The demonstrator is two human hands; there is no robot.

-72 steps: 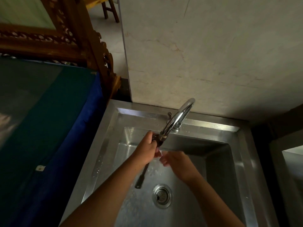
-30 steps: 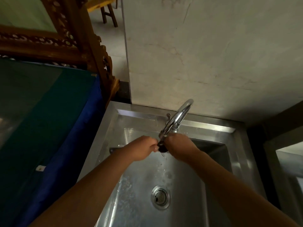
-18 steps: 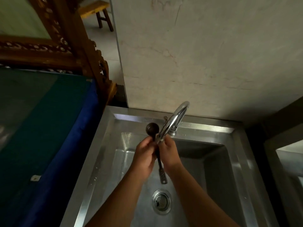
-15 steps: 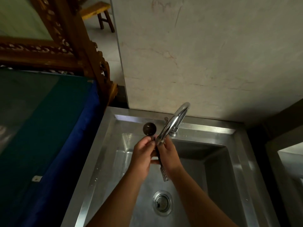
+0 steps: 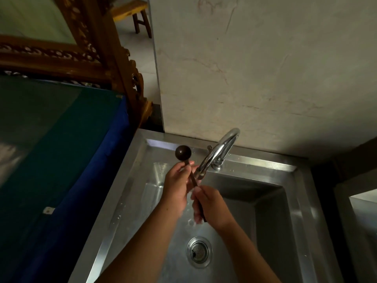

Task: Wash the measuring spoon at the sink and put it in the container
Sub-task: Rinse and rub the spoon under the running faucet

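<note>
Over the steel sink [image 5: 293, 201], both hands gripped the dark measuring spoon [image 5: 183, 153]: left hand [image 5: 177, 185] closed near its bowl, right hand [image 5: 211, 205] around the handle. It looked light, stiff, probably wet and slippery; the handle seemed the safest hold.

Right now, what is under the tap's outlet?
Under the tap outlet, both hands hold the measuring spoon: left hand near the bowl, right hand covering the lower handle. The drain shows below; running water cannot be confirmed.

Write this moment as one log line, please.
stage: washing | measuring spoon: over sink, beside faucet | left hand: holds neck | right hand: holds handle
</note>
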